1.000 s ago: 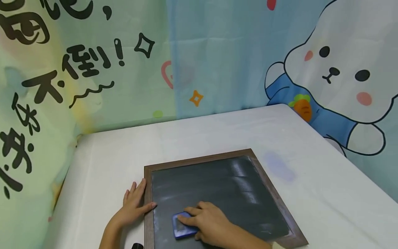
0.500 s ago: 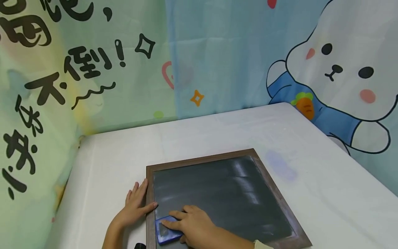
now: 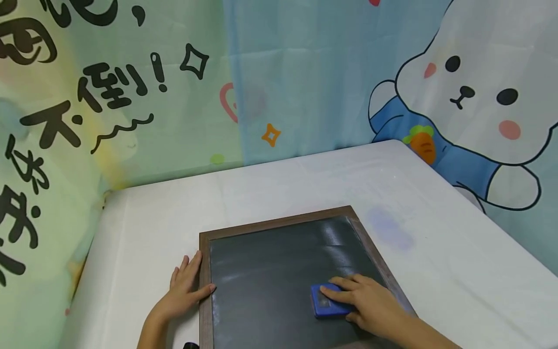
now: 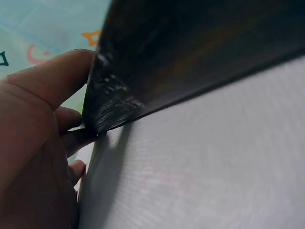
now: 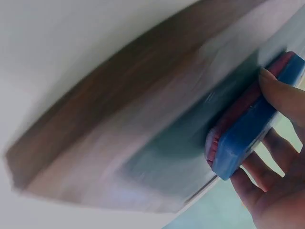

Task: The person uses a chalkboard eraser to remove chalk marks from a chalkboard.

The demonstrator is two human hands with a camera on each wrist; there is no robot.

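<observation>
A chalkboard (image 3: 266, 276) with a brown wooden frame lies on the white table. At the board's left edge, my left hand (image 3: 178, 295) lays its thumb across the frame, while the fingers stretch along the outer side. My right hand (image 3: 375, 305) grips a blue chalkboard eraser (image 3: 320, 310) on the right part of the dark surface. In the right wrist view, the thumb is on one side of the blue eraser body (image 5: 243, 138) and the fingers are on the other. Its reddish felt faces the board. The board's near edge is partly out of the head view.
A small black object (image 3: 191, 345) shows at the bottom edge, left of the board. White tabletop (image 3: 152, 218) surrounds the board, with a faint purple stain (image 3: 390, 228) to the right. A printed curtain (image 3: 305, 72) hangs behind the table.
My right hand first slid the eraser left to the frame's inner edge, then swept it right across the board. The left hand stays at the left edge.
</observation>
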